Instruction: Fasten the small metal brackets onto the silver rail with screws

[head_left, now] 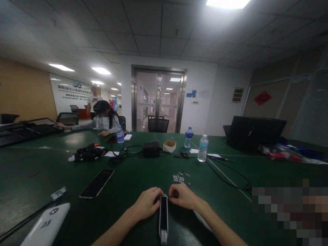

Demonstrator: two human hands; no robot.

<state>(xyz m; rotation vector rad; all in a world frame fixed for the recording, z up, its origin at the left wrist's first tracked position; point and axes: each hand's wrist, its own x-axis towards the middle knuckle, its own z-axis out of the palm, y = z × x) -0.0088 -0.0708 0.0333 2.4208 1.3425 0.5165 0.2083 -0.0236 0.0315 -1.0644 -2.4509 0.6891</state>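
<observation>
A long narrow black device with a silvery rim (163, 217) lies on the green table (133, 177), pointing away from me. My left hand (147, 202) curls round its far end from the left, fingers closed, a ring on one finger. My right hand (182, 195) pinches at the same far end from the right; whatever is between those fingertips is too small to make out. Just beyond the hands lie a small metal hinge and loose screws (179, 177).
A phone (97, 183) lies face up to the left, a white power bank (47, 227) nearer. Cables, a black box (151, 149), a cardboard box (169, 146) and water bottles (203, 148) sit mid-table. A seated person (102, 121) is at the far left; another stands behind.
</observation>
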